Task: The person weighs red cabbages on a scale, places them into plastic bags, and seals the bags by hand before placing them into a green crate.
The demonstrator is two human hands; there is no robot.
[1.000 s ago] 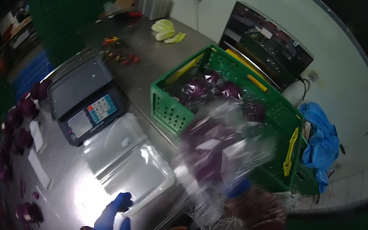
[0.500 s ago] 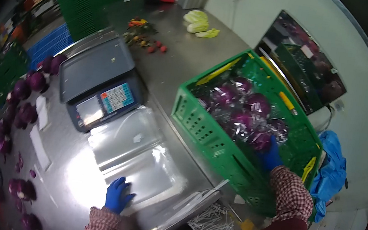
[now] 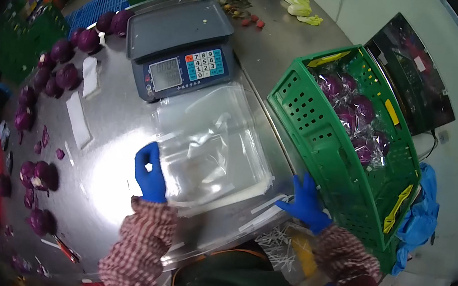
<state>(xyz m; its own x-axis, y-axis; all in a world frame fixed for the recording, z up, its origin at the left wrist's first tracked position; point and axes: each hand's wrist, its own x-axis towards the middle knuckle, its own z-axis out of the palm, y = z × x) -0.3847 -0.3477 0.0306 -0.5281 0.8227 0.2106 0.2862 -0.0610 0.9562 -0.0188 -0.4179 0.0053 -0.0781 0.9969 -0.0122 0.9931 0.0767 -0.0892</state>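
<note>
My left hand [image 3: 149,174], in a blue glove, is closed in a pinch at the left edge of a stack of clear plastic bags [image 3: 208,166]. Its fingertips appear to hold the edge of the top bag. My right hand [image 3: 309,204], also blue-gloved, is open with fingers spread, between the table edge and the green crate. It lies beside white strips [image 3: 259,219] and holds nothing visible. Several film-wrapped red cabbages [image 3: 363,110] rest inside the green crate [image 3: 322,138] on the right.
A digital scale [image 3: 186,50] stands behind the bags. Loose red cabbages [image 3: 67,76] line the table's left side, near white folded strips [image 3: 78,120]. A knife [image 3: 67,249] lies at front left. Chinese cabbages [image 3: 299,5] sit at the back; a monitor [image 3: 411,74] is behind the crate.
My right hand has left the crate's inside and moved to the table edge, away from the wrapped cabbages. My left hand has gone from spread fingers to a pinch. The view has shifted.
</note>
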